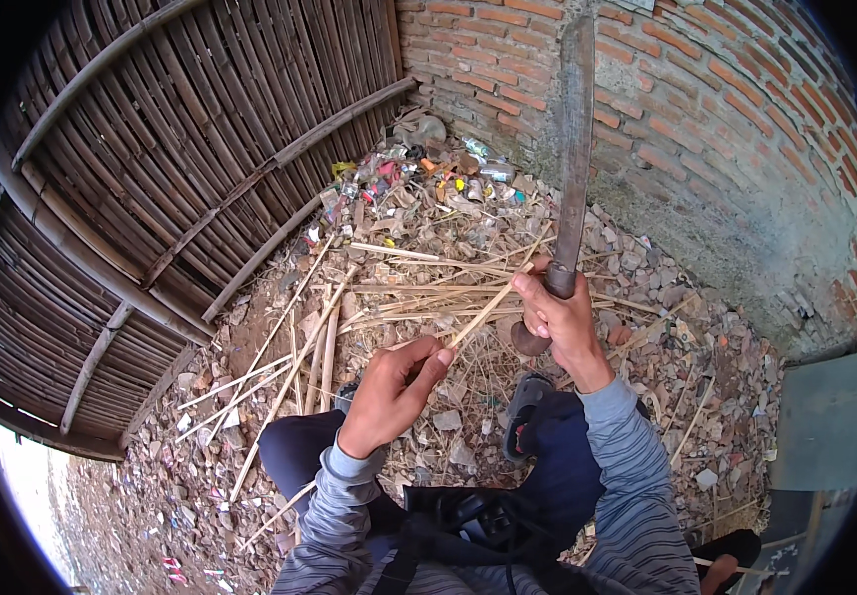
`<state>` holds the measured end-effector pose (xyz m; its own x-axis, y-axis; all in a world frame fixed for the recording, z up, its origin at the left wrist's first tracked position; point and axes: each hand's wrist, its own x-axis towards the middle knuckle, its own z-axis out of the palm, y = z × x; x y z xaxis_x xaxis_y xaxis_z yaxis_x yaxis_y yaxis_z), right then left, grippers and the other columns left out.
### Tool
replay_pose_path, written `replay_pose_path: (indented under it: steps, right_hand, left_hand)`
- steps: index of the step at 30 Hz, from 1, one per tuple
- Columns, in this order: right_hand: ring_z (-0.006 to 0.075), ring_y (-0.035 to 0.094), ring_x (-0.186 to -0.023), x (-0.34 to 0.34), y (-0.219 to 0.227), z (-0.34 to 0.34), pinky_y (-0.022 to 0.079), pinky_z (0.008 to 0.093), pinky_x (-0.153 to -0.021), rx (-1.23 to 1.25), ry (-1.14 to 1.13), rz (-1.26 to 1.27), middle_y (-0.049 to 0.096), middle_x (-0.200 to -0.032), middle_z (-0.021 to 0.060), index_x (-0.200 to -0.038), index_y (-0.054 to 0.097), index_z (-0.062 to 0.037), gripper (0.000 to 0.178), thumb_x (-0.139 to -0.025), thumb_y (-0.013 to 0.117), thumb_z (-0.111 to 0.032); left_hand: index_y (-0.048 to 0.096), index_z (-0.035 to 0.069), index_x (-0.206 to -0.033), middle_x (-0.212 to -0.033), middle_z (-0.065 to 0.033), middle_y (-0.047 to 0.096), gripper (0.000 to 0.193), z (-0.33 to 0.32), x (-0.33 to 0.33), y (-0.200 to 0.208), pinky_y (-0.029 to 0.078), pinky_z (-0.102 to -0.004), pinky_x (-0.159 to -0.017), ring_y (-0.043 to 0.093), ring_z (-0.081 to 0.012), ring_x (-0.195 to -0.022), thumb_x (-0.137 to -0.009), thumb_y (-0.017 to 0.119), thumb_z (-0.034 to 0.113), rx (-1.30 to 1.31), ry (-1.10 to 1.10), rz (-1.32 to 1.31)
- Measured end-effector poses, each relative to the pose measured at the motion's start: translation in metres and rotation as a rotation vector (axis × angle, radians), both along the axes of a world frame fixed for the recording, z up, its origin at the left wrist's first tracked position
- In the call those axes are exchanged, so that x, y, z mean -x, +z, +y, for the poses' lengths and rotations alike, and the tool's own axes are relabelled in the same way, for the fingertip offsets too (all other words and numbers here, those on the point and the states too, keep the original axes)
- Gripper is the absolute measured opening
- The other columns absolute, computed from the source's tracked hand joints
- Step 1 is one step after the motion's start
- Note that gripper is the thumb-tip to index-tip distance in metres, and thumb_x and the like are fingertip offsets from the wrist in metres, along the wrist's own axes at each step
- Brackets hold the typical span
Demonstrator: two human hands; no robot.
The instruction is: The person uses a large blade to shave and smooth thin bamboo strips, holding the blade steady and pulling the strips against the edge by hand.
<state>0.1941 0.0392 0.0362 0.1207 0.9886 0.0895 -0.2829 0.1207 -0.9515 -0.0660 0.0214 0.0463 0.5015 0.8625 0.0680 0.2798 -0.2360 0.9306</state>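
Note:
My left hand [389,395] is closed, pinching the near end of a thin pale bamboo strip [481,315] between thumb and fingers. The strip slants up and away to my right hand [565,319], where its far part passes by the thumb. That right hand is wrapped round the dark handle of a machete [575,139], whose long worn blade stands up and away from me. The handle's rounded butt [529,339] sticks out below the fist. Beyond both hands, many split bamboo strips [418,292] lie loosely crossed on the rubble.
A bamboo slat wall [200,119] rises on the left, and a brick wall [686,109] curves round behind and right. Mixed litter [438,169] is heaped in their corner. Stones and chips [200,476] cover the ground. A grey-green panel [825,421] stands at the right.

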Motion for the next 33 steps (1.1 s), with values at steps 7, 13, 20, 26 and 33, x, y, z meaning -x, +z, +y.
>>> replay_pose_path:
  steps: [7,13,20,26,33]
  right_hand:
    - [0.0027,0.041,-0.043,-0.003,0.004,-0.009,0.029,0.0239,-0.041,-0.035,0.06,0.107,0.052,-0.065,-0.0037,-0.108,0.057,-0.0038,0.028,-0.096,0.079,-0.015]
    - [0.0027,0.041,-0.044,-0.007,0.007,-0.012,0.029,0.0238,-0.041,-0.065,0.071,0.118,0.054,-0.066,-0.0029,-0.108,0.06,-0.0032,0.023,-0.098,0.077,-0.014]
    - [0.0022,0.042,-0.045,-0.001,0.014,-0.017,0.031,0.0236,-0.04,-0.133,0.042,0.131,0.062,-0.073,-0.0001,-0.111,0.063,-0.0007,0.02,-0.1,0.074,-0.012]
    - [0.0033,0.042,-0.045,-0.004,0.019,-0.014,0.031,0.0235,-0.042,-0.146,-0.094,-0.19,0.054,-0.062,-0.0037,-0.105,0.064,0.0002,0.024,-0.103,0.07,-0.023]
    - [0.0137,0.048,-0.047,-0.006,-0.013,-0.013,0.035,0.0361,-0.047,-0.359,-0.158,-0.783,0.046,-0.056,0.0017,-0.09,0.063,-0.0009,0.052,-0.107,0.058,-0.05]
  left_hand:
    - [0.062,0.003,-0.094,-0.064,0.0062,0.041,0.043,0.003,-0.001,-0.002,0.029,-0.0245,-0.051,0.035,-0.0044,-0.054,-0.116,0.043,0.035,0.417,-0.19,-0.14]
    - [0.063,0.004,-0.095,-0.064,0.0057,0.043,0.034,-0.002,-0.006,0.005,0.029,-0.0241,-0.051,0.039,-0.0033,-0.057,-0.115,0.048,0.027,0.449,-0.159,-0.223]
    - [0.064,0.003,-0.101,-0.07,0.0056,0.047,0.029,-0.01,-0.004,0.009,0.027,-0.0217,-0.049,0.037,-0.0019,-0.056,-0.114,0.049,0.023,0.292,-0.127,-0.225]
    - [0.066,0.001,-0.1,-0.07,0.0044,0.049,0.03,-0.009,-0.006,0.002,0.033,-0.0254,-0.054,0.041,-0.0047,-0.059,-0.114,0.05,0.022,0.056,-0.043,-0.187]
    - [0.065,0.001,-0.096,-0.063,0.0022,0.047,0.028,0.001,-0.013,-0.009,0.036,-0.0278,-0.056,0.043,-0.0079,-0.059,-0.113,0.05,0.019,-0.127,0.146,-0.084]
